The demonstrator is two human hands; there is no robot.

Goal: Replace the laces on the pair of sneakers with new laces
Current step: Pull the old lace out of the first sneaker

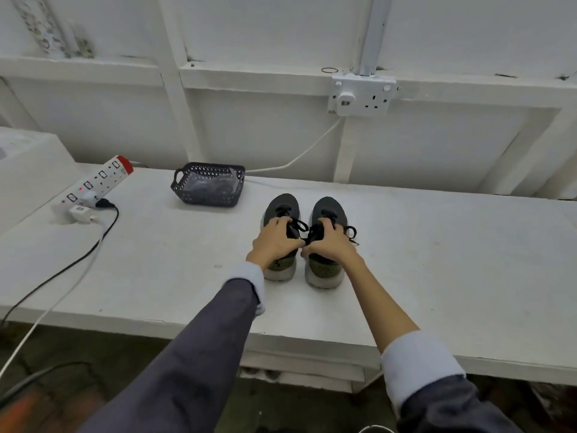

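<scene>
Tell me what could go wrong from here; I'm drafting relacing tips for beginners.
1. The left hand and right hand each grip a different sneaker, so neither shoe is steadied; tugging may drag them.
2. The black laces hang looped between the left sneaker and right sneaker and might tangle together.

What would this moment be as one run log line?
laces: black, threaded | left grip: holds left sneaker | right grip: holds right sneaker | sneakers: side by side on table | basket: back left, untouched
</scene>
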